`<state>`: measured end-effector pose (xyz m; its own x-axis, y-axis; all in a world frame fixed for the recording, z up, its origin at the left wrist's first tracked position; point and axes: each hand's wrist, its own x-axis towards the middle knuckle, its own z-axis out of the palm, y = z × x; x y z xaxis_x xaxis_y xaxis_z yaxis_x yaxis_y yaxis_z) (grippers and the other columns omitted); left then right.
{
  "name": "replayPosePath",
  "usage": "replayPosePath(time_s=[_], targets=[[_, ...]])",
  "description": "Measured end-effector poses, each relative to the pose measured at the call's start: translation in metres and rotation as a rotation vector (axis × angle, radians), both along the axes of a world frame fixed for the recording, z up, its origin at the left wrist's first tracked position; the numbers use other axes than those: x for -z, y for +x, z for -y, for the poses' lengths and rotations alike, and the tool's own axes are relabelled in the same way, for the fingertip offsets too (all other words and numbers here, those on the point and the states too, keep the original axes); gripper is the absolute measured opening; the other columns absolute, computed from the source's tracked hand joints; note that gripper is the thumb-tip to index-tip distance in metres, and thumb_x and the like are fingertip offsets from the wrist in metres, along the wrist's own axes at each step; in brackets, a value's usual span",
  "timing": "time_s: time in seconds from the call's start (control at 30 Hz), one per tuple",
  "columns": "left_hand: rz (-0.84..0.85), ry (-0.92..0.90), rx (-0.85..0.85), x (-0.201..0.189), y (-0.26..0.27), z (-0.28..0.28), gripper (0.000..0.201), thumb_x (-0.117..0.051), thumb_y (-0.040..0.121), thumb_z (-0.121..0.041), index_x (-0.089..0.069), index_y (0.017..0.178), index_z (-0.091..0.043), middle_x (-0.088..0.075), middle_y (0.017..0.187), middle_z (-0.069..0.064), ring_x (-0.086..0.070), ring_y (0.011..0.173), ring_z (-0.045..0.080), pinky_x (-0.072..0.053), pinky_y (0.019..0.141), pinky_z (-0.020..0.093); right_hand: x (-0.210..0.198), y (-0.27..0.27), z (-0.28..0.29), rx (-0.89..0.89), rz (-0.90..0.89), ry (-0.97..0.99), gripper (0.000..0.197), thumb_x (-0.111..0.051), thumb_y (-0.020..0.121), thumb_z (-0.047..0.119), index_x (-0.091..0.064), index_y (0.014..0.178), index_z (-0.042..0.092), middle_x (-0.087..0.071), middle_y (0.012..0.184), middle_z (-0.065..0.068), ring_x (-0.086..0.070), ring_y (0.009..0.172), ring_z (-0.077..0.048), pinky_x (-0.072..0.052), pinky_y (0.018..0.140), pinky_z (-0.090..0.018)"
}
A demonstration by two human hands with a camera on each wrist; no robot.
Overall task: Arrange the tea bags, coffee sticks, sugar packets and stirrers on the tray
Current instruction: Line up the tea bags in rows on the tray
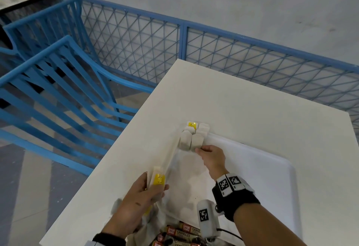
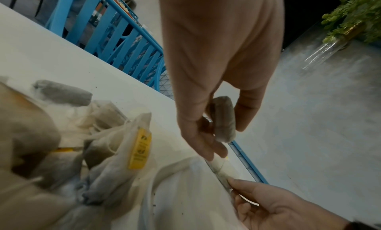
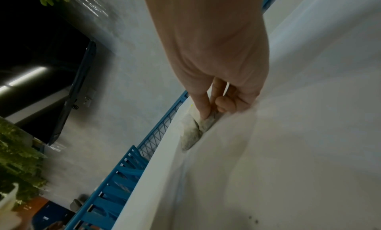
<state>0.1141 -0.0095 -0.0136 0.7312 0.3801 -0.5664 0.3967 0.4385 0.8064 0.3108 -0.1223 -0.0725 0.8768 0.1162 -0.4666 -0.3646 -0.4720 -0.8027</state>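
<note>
The middle and right of the tray [image 1: 272, 168] floor are left bare, and room for a hand is offered there. The far-left corner is blocked by a cluster of tea bags [image 1: 191, 138] packed against the rim, with the right hand [image 1: 211, 159] touching the nearest one. The near-left rim is occupied by the left hand [image 1: 136, 201], which holds a tea bag with a yellow tag [image 1: 159, 179] — passage along that side is narrowed. The near end is crowded by loose tea bags [image 2: 107, 153] and coffee sticks [image 1: 182, 233]. The table [image 1: 242, 98] beyond the tray lies open up to the blue railing [image 1: 182, 39].
</note>
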Motion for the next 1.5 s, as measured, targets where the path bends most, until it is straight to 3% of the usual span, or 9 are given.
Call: replayPosePath(time_s=[0.23,0.4,0.53,0.67,0.83,1.03,1.2,1.33,1.5], targets=[[0.020,0.012,-0.031,-0.002,0.006,0.002,0.024,-0.068,0.080,-0.007,-0.063,0.102,-0.001,-0.069,0.092,0.014,-0.064,0.092,0.024,-0.056,0.081,0.030,-0.015,-0.014,0.003,0.010,0.100,-0.020,0.024,-0.068,0.082,0.023,-0.053,0.098,0.012,-0.053,0.076,0.005,-0.054,0.076,-0.017,-0.041,0.067,-0.026],[0.073,0.005,-0.061,-0.004,0.012,0.006,0.025,-0.069,0.078,-0.007,-0.064,0.102,-0.003,-0.069,0.093,0.016,-0.065,0.089,0.023,-0.057,0.076,0.027,-0.044,-0.059,0.014,-0.359,-0.104,0.215,0.021,-0.057,0.089,0.037,-0.059,0.086,0.016,-0.059,0.073,0.004,-0.051,0.061,-0.009,-0.039,0.056,-0.021],[0.127,0.018,-0.059,-0.005,0.015,0.007,0.030,-0.070,0.074,-0.014,-0.062,0.099,0.000,-0.069,0.091,0.023,-0.067,0.085,0.028,-0.057,0.079,0.032,-0.060,-0.085,0.023,-0.576,-0.308,0.448,0.020,-0.069,0.082,0.023,-0.057,0.096,0.013,-0.061,0.082,-0.002,-0.059,0.068,-0.013,-0.047,0.056,-0.023],[0.144,0.009,-0.059,-0.007,0.018,0.013,0.019,-0.060,0.085,-0.020,-0.062,0.091,-0.001,-0.072,0.083,0.013,-0.070,0.083,0.020,-0.057,0.076,0.026,-0.059,-0.091,0.021,-0.503,-0.228,0.422,0.017,-0.070,0.081,0.014,-0.056,0.091,0.013,-0.059,0.079,-0.003,-0.059,0.067,-0.012,-0.051,0.060,-0.023],[0.144,-0.048,-0.093,-0.011,0.020,0.012,0.029,-0.044,0.097,-0.022,-0.065,0.102,-0.004,-0.073,0.099,0.012,-0.069,0.096,0.024,-0.057,0.081,0.027,-0.057,-0.091,0.022,-0.410,-0.214,0.438,0.010,-0.066,0.084,0.010,-0.056,0.085,0.012,-0.061,0.083,-0.001,-0.058,0.069,-0.009,-0.051,0.065,-0.024],[0.114,0.022,-0.185,-0.003,0.017,0.005,0.026,-0.044,0.097,-0.013,-0.066,0.094,-0.001,-0.072,0.090,0.007,-0.064,0.093,0.020,-0.050,0.081,0.026,-0.056,-0.082,0.035,-0.220,-0.281,0.567,0.011,-0.059,0.087,0.004,-0.048,0.087,0.007,-0.063,0.102,-0.025,-0.061,0.074,-0.017,-0.052,0.067,-0.027],[0.100,-0.052,-0.233,-0.006,0.022,0.011,0.011,-0.045,0.094,-0.006,-0.053,0.097,-0.012,-0.067,0.070,0.009,-0.061,0.074,0.020,-0.048,0.070,0.028,-0.059,-0.082,0.039,-0.284,-0.336,0.707,0.006,-0.052,0.090,-0.001,-0.055,0.094,0.003,-0.072,0.085,-0.003,-0.066,0.078,-0.017,-0.052,0.072,-0.025],[0.128,-0.004,-0.119,-0.006,0.025,0.019,0.004,-0.051,0.092,-0.008,-0.055,0.091,-0.009,-0.064,0.070,0.005,-0.055,0.073,0.018,-0.041,0.071,0.030,-0.061,-0.084,0.035,-0.331,-0.319,0.734,0.009,-0.051,0.090,-0.002,-0.056,0.092,0.005,-0.068,0.091,-0.006,-0.066,0.086,-0.017,-0.051,0.076,-0.024],[0.110,0.286,-0.069,-0.006,0.027,0.019,0.007,-0.061,0.087,-0.008,-0.054,0.087,-0.008,-0.060,0.075,0.003,-0.056,0.071,0.019,-0.043,0.069,0.027,-0.062,-0.083,0.036,-0.376,-0.273,0.674,0.011,-0.051,0.091,-0.001,-0.057,0.096,0.006,-0.068,0.092,-0.005,-0.064,0.084,-0.014,-0.050,0.075,-0.023]])
